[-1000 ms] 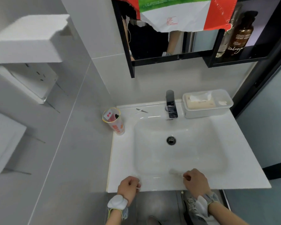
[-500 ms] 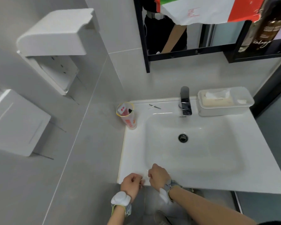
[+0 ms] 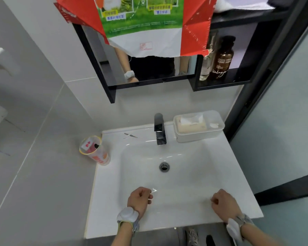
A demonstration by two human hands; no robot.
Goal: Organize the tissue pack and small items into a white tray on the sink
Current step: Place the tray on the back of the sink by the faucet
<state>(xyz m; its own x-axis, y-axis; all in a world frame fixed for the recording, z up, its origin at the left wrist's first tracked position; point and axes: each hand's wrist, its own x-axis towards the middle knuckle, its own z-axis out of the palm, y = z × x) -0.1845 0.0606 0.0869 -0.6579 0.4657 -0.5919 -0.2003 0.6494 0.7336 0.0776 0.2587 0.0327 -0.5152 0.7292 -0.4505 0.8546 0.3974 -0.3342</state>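
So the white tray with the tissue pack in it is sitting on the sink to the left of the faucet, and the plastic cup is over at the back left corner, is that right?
Not quite. The head view shows the white tray, with the tissue pack in it, to the right of the faucet, not the left. The plastic cup is indeed at the back left corner of the sink.

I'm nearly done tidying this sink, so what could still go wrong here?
The left hand pinches thin white sticks over the basin; a dropped one could slide toward the open drain. Reaching to the white tray at the back right means crossing near the tap. The cup sits near the sink's left edge, easy to knock.
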